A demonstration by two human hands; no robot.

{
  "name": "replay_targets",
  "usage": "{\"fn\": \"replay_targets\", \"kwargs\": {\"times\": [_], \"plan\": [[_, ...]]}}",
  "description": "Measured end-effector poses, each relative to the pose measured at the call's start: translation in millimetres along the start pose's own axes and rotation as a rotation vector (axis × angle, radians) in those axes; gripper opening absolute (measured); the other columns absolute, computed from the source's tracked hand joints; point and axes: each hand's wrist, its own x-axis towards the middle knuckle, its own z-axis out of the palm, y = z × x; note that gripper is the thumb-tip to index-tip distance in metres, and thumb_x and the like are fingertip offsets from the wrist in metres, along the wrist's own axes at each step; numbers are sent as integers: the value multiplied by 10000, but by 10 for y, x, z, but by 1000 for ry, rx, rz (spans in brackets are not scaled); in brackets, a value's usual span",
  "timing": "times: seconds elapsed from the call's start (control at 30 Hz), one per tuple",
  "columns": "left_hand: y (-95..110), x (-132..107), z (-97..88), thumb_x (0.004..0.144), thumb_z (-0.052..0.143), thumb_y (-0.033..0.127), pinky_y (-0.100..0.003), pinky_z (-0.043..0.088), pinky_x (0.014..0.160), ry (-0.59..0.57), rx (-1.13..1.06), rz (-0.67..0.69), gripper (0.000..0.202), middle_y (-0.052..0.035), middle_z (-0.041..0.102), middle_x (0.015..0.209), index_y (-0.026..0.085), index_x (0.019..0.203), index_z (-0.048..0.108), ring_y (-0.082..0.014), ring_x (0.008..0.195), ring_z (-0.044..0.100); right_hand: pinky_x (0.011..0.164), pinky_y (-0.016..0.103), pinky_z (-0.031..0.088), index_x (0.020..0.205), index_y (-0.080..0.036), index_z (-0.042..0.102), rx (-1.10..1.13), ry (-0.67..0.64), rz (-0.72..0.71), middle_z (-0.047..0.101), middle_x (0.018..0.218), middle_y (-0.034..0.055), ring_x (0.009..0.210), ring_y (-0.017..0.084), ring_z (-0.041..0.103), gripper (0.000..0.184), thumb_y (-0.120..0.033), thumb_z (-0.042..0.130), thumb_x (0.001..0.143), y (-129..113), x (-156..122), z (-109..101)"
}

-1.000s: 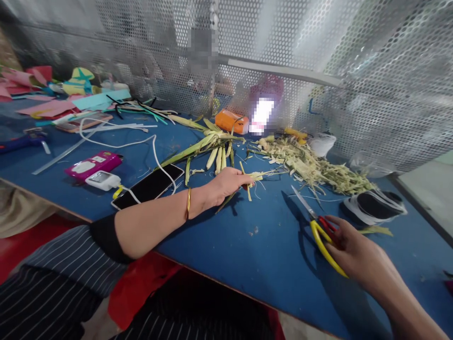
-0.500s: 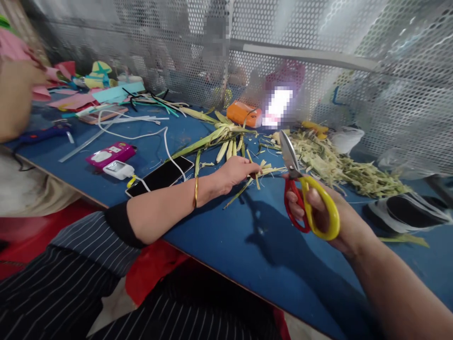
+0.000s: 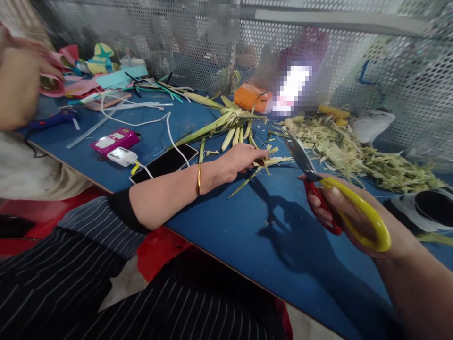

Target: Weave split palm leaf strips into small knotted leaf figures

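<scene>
My left hand [image 3: 244,159] pinches a small bundle of pale green, leaf-like strips [image 3: 278,161] low over the blue table, their cut ends poking out past the fingertips. In my right hand [image 3: 327,210] is a pair of scissors [image 3: 304,156] with one red and one yellow handle. The blades point up and away, a short gap to the right of the strips. Behind my left hand lies a bunch of long green leaves [image 3: 221,120]. Right of the scissors is a heap of shredded green trimmings [image 3: 354,146].
A black phone [image 3: 166,164], a purple box [image 3: 116,143] and a white cabled device [image 3: 122,156] lie left of my forearm. An orange packet [image 3: 253,97] stands by the perforated metal screen [image 3: 170,45]. Another person's hand [image 3: 21,80] is at far left, near a glue gun [image 3: 53,119].
The scissors in my right hand have moved right and tilted further over, away from the strips. My left hand keeps its pinch. The whole view has shifted slightly.
</scene>
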Motion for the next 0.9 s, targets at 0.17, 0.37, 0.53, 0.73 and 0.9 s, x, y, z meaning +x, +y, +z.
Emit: {"fn": "replay_targets", "kwargs": {"times": [0.17, 0.37, 0.53, 0.73, 0.9], "plan": [[34, -17, -4, 838, 638, 271, -250, 166, 473, -27, -101, -44, 289, -19, 526, 632, 150, 594, 541, -48, 472, 341, 341, 233, 297, 944, -298, 591, -62, -37, 41, 458, 644, 3, 481, 126, 369, 358, -616, 614, 781, -45, -39, -30], [15, -12, -16, 819, 612, 213, -241, 170, 469, -29, -116, -37, 182, -35, 567, 700, 136, 654, 609, -48, 494, 350, 371, 216, 346, 1130, -255, 532, -113, -89, 72, 503, 738, 4, 501, 103, 404, 479, -614, 580, 816, -102, -84, -98], [-42, 31, -26, 797, 640, 261, -245, 183, 476, -22, -125, 22, 171, -54, 617, 759, 132, 686, 630, -38, 485, 338, 352, 190, 346, 1208, -227, 526, -185, -127, 131, 479, 658, -18, 489, 104, 424, 607, -651, 598, 780, -61, -72, -105], [-51, 9, -3, 781, 658, 252, -249, 181, 479, -2, -154, 51, 164, -54, 611, 738, 127, 686, 606, -35, 484, 344, 331, 170, 314, 1246, -240, 533, -202, -120, 166, 474, 622, -37, 461, 94, 400, 641, -639, 630, 754, 25, -37, -80], [-72, 17, 16, 770, 666, 240, -257, 165, 477, 20, -157, 62, 150, -39, 582, 692, 134, 686, 601, -43, 482, 330, 316, 170, 306, 1258, -246, 529, -210, -64, 165, 487, 639, -29, 453, 93, 398, 656, -628, 654, 740, 27, -49, -95]]}}
